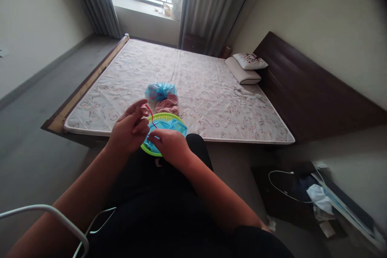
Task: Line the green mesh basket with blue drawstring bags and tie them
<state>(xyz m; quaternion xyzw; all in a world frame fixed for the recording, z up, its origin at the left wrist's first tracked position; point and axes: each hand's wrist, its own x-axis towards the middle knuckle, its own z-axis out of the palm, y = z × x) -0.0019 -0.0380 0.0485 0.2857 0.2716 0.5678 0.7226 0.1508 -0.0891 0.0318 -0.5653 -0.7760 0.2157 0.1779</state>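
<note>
A thin red strip (150, 115), like a ribbon or cord, runs between my two hands. My left hand (132, 125) pinches its upper end between the fingers. Lower and to the right, my right hand (169, 145) is closed on its other end. Beneath them a yellow-green plastic basket (169, 116) rests at my lap, lined with a light blue plastic bag (180, 126). Just beyond the basket, a pink cloth (166, 106) lies on the mattress, touching a gathered blue plastic bag (161, 90). My hands hide part of the basket.
The patterned mattress (199, 84) fills the middle, with pillows (242, 70) against the dark headboard (302, 84). At the lower right, a dark low stand (266, 181) bears a white cable and crumpled cloth. Another white cable (45, 207) crosses by my left forearm.
</note>
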